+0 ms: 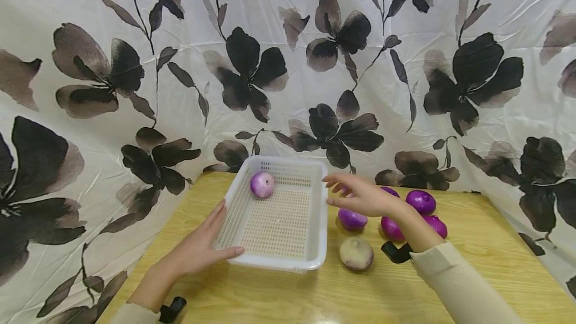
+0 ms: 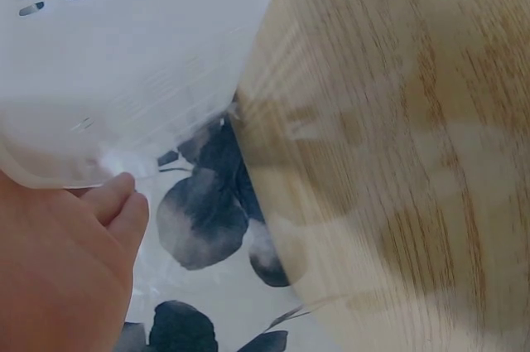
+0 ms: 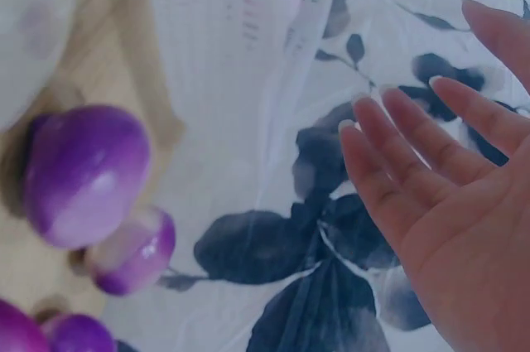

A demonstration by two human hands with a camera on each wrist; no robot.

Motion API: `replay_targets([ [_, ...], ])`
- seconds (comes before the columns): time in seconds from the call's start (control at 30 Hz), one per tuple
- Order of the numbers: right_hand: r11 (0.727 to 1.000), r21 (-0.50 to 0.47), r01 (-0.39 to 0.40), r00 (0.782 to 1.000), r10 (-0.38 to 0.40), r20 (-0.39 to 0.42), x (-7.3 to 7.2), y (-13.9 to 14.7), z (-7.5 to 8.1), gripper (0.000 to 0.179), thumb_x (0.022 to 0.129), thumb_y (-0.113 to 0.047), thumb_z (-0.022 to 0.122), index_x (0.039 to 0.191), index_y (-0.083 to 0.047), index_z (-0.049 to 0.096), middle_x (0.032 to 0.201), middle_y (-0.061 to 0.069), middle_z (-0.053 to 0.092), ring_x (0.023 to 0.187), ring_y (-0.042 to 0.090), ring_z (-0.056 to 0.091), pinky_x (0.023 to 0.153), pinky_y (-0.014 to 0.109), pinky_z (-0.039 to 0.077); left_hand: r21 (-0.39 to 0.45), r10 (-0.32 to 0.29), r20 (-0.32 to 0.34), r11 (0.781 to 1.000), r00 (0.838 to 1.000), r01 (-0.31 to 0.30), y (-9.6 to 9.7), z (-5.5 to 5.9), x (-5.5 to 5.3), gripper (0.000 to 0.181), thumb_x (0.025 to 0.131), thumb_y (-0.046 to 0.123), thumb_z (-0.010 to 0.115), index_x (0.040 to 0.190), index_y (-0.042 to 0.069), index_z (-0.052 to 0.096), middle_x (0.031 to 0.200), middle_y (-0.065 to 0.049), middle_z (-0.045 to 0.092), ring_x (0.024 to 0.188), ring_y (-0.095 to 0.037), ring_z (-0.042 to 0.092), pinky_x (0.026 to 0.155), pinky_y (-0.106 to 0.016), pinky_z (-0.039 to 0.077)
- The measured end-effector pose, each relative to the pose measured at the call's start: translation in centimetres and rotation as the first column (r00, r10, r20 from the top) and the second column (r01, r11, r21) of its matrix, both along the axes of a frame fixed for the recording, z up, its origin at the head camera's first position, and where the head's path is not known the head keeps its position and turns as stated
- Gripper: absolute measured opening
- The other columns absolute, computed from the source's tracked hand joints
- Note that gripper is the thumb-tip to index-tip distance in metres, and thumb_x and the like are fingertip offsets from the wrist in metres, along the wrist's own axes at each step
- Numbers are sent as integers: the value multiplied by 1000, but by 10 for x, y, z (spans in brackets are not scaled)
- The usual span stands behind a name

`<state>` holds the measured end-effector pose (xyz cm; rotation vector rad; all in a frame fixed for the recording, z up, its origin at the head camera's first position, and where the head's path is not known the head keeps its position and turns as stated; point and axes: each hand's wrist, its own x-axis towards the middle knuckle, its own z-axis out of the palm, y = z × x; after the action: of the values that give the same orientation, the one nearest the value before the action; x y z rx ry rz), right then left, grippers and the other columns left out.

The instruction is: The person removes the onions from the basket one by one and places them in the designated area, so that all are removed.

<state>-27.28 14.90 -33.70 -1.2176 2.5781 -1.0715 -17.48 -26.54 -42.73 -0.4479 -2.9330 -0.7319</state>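
A white perforated plastic basket point(image 1: 317, 259) stands on the table, with one purple-and-white onion point(image 1: 262, 185) at its far left inside. My left hand point(image 1: 198, 246) rests on its near left corner, thumb stretched along the front rim, fingers along the left outer side. In the left wrist view, two fingertips point(image 2: 126, 203) touch under the rim. My right hand point(image 1: 360, 195) hovers beside the basket's right rim, fingers extended; the right wrist view shows nothing in its palm point(image 3: 472, 244). Beneath and beside it lie a purple onion point(image 1: 353, 219) and a pale yellowish onion point(image 1: 357, 254).
Several more purple onions, among them one at the back point(image 1: 421, 202) and one at the far right point(image 1: 435, 226), lie right of the basket, partly hidden by my right arm. A flower-printed cloth point(image 1: 279, 79) hangs behind the wooden table point(image 1: 252, 296).
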Motion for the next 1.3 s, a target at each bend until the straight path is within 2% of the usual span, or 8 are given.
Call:
replay_targets([
  [0.27,999,32,-28,999,27,21,-15,-26,2,53,100,-26,68,145,-3,52,134,17,62,120,35,63,99,54,54,-9,6,18,1000,1000,-6,0,-1,-2,122,82,78,64,163,0,15,173,-9,1,152,-43,21,116,-64,31],
  [0.4,999,44,-23,999,21,34,-21,-40,3,54,100,-30,67,147,-7,51,136,14,61,122,32,62,100,48,54,-11,10,16,1000,1000,-10,-1,0,-2,122,82,78,65,163,1,14,173,-8,1,152,-43,21,116,-64,32],
  [0.53,1000,28,-5,999,4,54,-29,-55,2,55,99,-30,68,147,-10,51,137,11,61,123,32,62,103,46,53,-11,4,16,1000,1000,-3,-2,0,-2,122,82,78,65,163,1,14,173,-8,1,153,-42,21,117,-63,31],
  [0.83,1000,-23,21,997,-19,69,-48,-92,3,54,99,-23,67,148,-6,49,140,17,59,124,33,62,105,49,51,-10,-4,13,1000,1000,4,0,-1,-2,121,83,77,65,163,0,14,173,-9,1,152,-42,23,117,-62,31],
  [1.03,990,-105,96,986,-80,149,-63,-112,-9,62,99,-22,67,152,-4,42,149,21,50,133,41,53,107,51,49,-14,6,20,1000,1000,-5,-1,-3,-2,123,82,78,64,163,1,14,172,-8,0,151,-42,25,117,-61,32],
  [1.2,963,-161,216,958,-178,225,-74,-126,-19,72,95,-23,71,156,-9,36,156,23,40,138,45,45,107,56,48,-15,6,13,1000,1000,-6,-2,-2,-1,123,82,78,65,163,1,13,172,-9,1,150,-43,26,116,-62,33],
  [1.3,946,-193,261,944,-209,256,-81,-134,-26,79,92,-21,74,158,-8,32,157,25,36,139,48,42,108,57,45,-13,-1,6,1000,1000,1,-1,0,-2,122,82,78,64,163,2,13,172,-8,1,150,-44,27,116,-62,33],
])
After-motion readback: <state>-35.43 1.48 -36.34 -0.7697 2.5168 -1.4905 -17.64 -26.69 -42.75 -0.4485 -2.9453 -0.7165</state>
